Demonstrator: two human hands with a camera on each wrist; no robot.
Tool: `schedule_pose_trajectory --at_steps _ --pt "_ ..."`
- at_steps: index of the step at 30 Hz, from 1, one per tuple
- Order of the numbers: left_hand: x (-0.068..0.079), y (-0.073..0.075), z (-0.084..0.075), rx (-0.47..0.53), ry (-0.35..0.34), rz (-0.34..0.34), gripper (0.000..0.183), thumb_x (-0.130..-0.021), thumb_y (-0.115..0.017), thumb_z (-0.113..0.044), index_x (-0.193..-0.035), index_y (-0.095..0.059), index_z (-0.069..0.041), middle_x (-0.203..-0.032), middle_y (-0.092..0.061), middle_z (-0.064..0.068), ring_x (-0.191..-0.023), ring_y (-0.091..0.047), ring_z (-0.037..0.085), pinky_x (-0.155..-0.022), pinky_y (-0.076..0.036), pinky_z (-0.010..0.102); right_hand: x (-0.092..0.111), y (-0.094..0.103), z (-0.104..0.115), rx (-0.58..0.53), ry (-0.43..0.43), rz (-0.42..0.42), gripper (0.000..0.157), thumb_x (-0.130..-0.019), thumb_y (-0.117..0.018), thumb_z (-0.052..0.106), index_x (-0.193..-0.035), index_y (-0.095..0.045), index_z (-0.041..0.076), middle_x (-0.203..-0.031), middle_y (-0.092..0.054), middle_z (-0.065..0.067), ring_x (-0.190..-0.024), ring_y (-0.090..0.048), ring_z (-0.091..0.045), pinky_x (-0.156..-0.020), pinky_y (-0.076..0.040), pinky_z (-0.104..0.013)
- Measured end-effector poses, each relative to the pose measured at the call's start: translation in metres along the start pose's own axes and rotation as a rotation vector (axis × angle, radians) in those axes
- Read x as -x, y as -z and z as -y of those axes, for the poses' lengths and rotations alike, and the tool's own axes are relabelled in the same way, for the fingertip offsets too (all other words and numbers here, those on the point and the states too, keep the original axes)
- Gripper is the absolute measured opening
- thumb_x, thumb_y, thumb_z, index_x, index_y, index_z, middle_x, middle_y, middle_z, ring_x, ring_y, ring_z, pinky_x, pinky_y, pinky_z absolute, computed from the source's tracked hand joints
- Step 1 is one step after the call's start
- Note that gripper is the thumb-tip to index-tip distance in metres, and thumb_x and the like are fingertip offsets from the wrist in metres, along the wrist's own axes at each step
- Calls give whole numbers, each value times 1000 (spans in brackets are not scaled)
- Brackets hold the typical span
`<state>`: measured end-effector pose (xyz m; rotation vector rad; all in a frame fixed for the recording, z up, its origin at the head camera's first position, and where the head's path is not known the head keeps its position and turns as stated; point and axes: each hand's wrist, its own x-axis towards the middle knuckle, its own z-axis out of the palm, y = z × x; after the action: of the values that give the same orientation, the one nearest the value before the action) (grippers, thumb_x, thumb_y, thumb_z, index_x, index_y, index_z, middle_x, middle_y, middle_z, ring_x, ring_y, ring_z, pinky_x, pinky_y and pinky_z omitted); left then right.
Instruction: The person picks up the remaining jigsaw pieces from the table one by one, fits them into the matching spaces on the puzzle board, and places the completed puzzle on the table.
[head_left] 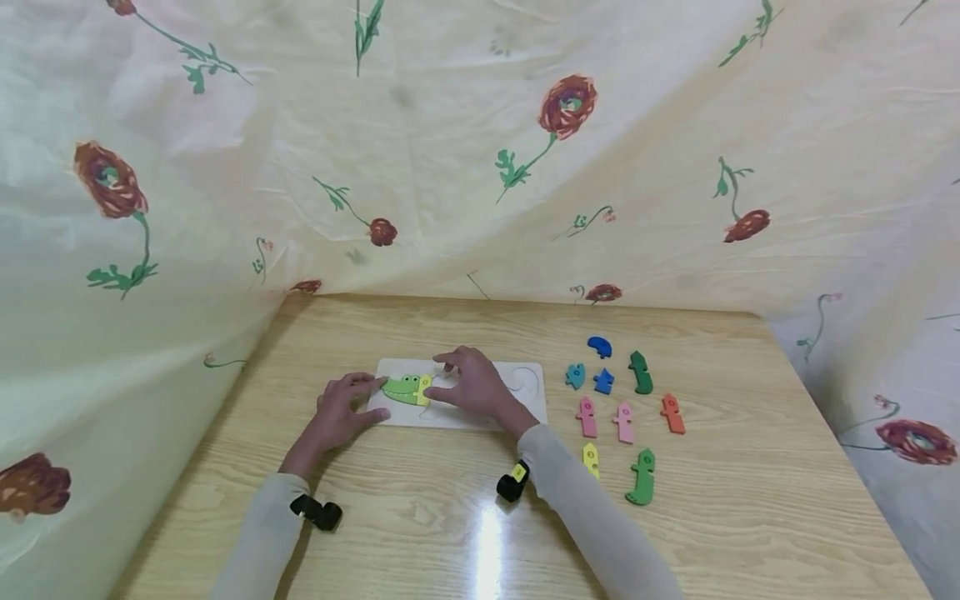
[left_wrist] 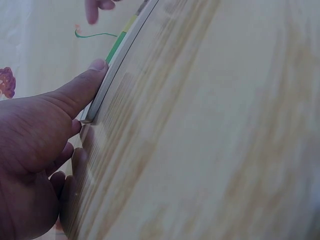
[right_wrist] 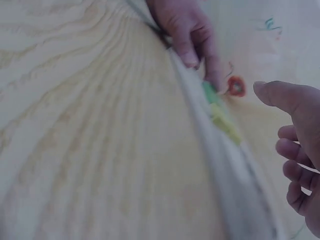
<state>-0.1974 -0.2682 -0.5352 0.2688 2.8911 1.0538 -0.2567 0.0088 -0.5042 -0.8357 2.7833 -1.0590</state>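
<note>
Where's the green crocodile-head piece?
Head view: the crocodile head lies left of centre on the white board, between left hand and yellow puzzle piece.

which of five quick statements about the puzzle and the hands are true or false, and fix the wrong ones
1. The left hand touches the white board. True.
2. The green crocodile head lies on the board, beside a yellow piece. True.
3. The right hand pinches that yellow piece. False: the right wrist view shows it apart from the piece.
4. The orange piece lies on the board. False: it lies on the table, to the right.
5. Two pink pieces lie on the table. True.
</note>
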Motion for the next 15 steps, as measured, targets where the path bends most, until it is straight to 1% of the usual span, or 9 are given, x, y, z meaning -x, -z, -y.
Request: schedule_pose_trajectory --at_steps 4,7,11,15 --pt "1 -1 1 10 -5 -7 64 -89 -80 -39 -146 -58 -22 -149 -49 16 -130 -40 40 -100 -24 60 9 20 10 -39 33 16 63 -85 -81 44 -135 -67 7 -109 -69 -11 -97 -63 -27 -80 -51 -38" --pt "1 -1 1 20 -6 -10 64 -88 -80 -39 -146 -58 -22 -149 -49 15 -130 -40 39 -100 -24 59 17 37 17 -27 66 30 62 -87 -80 45 -135 -66 9 -112 -69 -13 -99 -64 -27 -81 -51 -39" --pt "1 -2 1 23 -3 -9 65 -88 -80 -38 -146 -58 -22 -150 -49 15 -131 -39 40 -100 -24 59 31 59 24 2 117 17 59 -87 -80 44 -134 -67 11 -111 -70 -11 -99 -63 -24 -82 -51 -39" --pt "1 -2 1 24 -5 -8 65 -88 -80 -38 -147 -58 -22 -150 -49 16 -132 -39 40 -100 -23 60 49 78 26 40 154 -26 58 -86 -80 46 -133 -68 14 -109 -69 -3 -102 -64 -26 -83 -52 -41"
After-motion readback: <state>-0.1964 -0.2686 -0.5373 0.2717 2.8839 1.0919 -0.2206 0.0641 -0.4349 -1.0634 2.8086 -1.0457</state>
